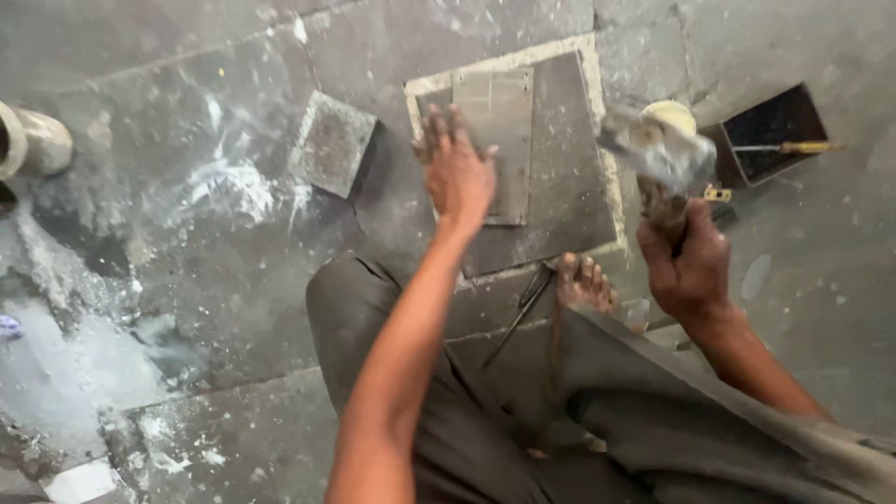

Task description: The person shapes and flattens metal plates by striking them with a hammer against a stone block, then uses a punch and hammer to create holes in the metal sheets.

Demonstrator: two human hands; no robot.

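We sit on a grey stone floor (233, 280), dusty and streaked with white powder. A dark square slab (560, 177) lies on it, edged in pale mortar, and a thin grey metal sheet (504, 121) rests on the slab directly under our left grip (457, 173). Left of that grip lies a small square block (331, 142). Beyond our right grip (686, 261) sits an open dark box (770, 131). A thin dark rod (523, 313) lies between the two grips, nearer us.
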